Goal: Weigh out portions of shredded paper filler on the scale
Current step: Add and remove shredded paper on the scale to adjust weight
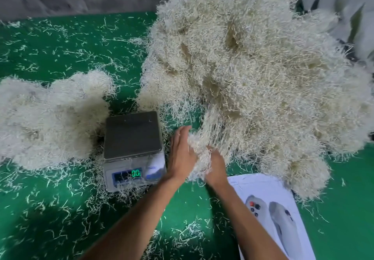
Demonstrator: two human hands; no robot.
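Gathering a cream clump of shredded paper filler (pixel 199 154), the left hand (pixel 181 154) presses it flat-fingered while the right hand (pixel 215 165) curls into it. Pull it clear of the big pale heap (pixel 253 73) beyond, then carry it left onto the grey scale's bare steel pan (pixel 132 132), display (pixel 127 175) reading zero, shedding few strands on the green desk (pixel 60 209).

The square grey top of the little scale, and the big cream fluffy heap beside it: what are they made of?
The scale's square grey weighing plate looks like brushed metal, probably stainless steel: dull even sheen, thin rim. The big cream heap looks like finely shredded paper: thin, crinkled, matte strips. The green table cover looks matte, perhaps felt or rubber mat; unclear.
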